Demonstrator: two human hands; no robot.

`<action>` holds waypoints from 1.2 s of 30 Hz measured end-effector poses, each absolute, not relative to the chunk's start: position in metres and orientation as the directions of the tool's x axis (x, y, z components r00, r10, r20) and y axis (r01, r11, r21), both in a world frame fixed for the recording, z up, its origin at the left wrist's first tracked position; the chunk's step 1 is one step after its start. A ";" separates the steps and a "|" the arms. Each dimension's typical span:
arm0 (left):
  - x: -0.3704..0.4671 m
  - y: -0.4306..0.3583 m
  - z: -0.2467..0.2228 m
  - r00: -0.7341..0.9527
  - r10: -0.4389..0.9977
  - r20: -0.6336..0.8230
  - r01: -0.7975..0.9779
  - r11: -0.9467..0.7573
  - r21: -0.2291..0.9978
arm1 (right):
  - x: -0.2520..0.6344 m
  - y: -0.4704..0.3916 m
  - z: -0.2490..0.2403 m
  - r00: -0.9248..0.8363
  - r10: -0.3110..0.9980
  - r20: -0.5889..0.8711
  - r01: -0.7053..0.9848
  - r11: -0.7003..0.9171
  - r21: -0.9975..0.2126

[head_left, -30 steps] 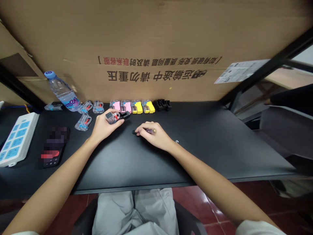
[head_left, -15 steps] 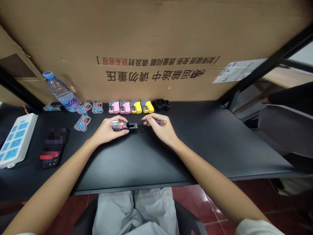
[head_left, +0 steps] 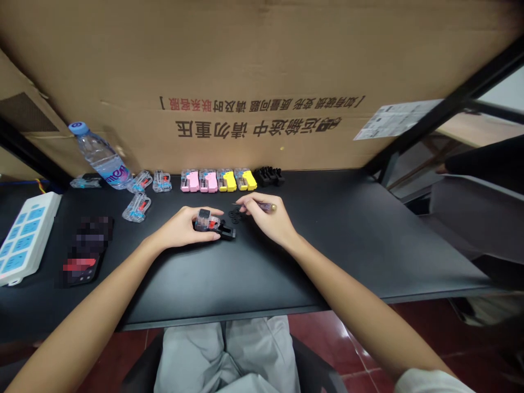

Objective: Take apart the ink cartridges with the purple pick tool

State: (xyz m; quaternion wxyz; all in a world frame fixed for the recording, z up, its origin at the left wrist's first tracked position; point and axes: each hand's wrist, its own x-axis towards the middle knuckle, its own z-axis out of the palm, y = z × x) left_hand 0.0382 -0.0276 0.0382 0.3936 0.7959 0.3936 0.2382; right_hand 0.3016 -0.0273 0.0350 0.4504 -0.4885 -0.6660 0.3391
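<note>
My left hand is closed around a small clear-bodied toy gun with a red part inside and black parts at both ends. Its long black end points right and slightly toward me, just above the table. Between thumb and fingers, my right hand grips a thin screwdriver-like tool with a purplish handle and a gold end. The tool's thin tip points left, over several small black ring-shaped pieces lying on the table. Whether the tip touches them I cannot tell.
Along the cardboard wall stand pink toy guns, yellow ones and black parts. Clear toy guns, a water bottle, a phone and a power strip are on the left of the black table.
My left hand has lowered the toy gun toward me and turned it, so its black end now lies below the ring pieces. My right hand has barely moved.
</note>
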 end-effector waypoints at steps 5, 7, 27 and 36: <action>0.034 -0.026 0.041 0.572 0.817 0.074 0.423 -0.371 0.827 | 0.304 -0.025 0.033 -0.115 0.955 0.274 0.339 0.297 -0.893; 0.031 -0.024 0.042 0.505 0.855 0.115 0.415 -0.357 0.837 | 0.305 -0.024 0.034 -0.100 0.957 0.271 0.344 0.289 -0.893; 0.030 -0.017 0.034 0.117 0.940 0.319 0.544 -0.330 0.771 | 0.305 -0.024 0.035 -0.284 0.945 0.162 0.393 0.269 -0.879; 0.030 -0.016 0.037 0.102 0.929 0.356 0.543 -0.352 0.762 | 0.310 -0.024 0.042 -0.081 0.962 0.261 0.358 0.273 -0.893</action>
